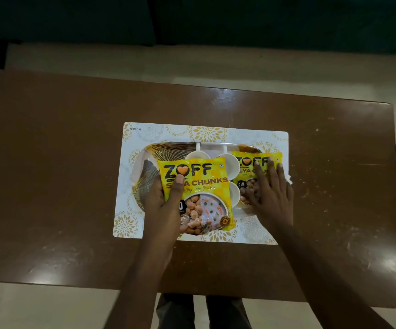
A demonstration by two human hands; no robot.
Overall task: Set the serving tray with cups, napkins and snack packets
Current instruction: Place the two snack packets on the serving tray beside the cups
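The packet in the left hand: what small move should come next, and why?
Probably shift the held packet left and lay it on the tray's gold-patterned side: it overlaps the cups, and the second packet lies on the right side.

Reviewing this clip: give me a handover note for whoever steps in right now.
Left hand grips the left packet, thumb on its front, over the tray's left half.
Right hand lies flat, fingers straight, on the right packet at the tray's right end.
White cups stand mid-tray; tray sits on a placemat.
Done: cups and right packet in.
Left: lay down the left packet; napkins not plainly visible, so check.
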